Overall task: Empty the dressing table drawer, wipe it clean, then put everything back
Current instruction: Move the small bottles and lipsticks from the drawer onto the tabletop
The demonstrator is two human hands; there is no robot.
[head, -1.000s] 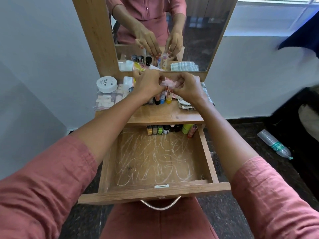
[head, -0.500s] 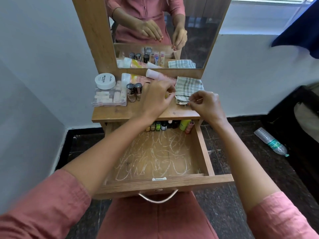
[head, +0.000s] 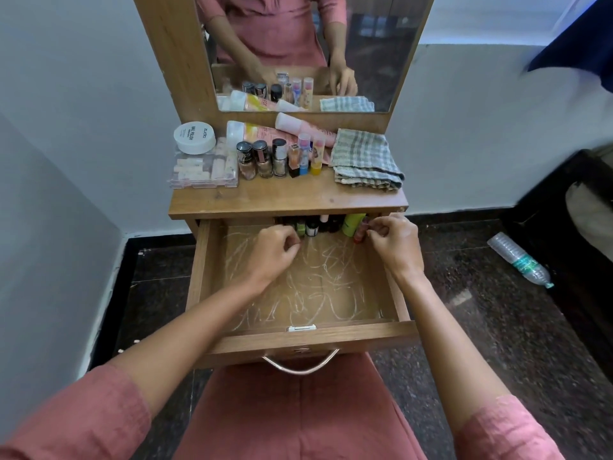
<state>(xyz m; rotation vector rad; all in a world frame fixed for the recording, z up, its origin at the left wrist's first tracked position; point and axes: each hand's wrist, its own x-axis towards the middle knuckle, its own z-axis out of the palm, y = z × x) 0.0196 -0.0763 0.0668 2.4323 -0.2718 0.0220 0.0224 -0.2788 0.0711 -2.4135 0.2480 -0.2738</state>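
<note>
The open wooden drawer (head: 311,336) has white scribble marks across its floor. A row of small bottles (head: 311,227) and a green tube (head: 353,224) stand along its back edge, partly hidden under the tabletop (head: 282,197). My left hand (head: 275,250) is inside the drawer with fingers curled right at the small bottles; whether it holds one is hidden. My right hand (head: 394,242) pinches a reddish tube (head: 360,232) at the back right of the drawer. On the tabletop stand nail polish bottles (head: 262,159) and a folded checked cloth (head: 365,159).
A white jar (head: 194,137), a clear box (head: 202,171) and two lying tubes (head: 252,131) sit on the tabletop below the mirror (head: 308,44). A plastic water bottle (head: 519,258) lies on the dark floor to the right, near dark furniture (head: 564,210).
Both hands came down from the tabletop, where they were setting items beside the cloth, into the back of the drawer. The tabletop row now holds more small bottles.
</note>
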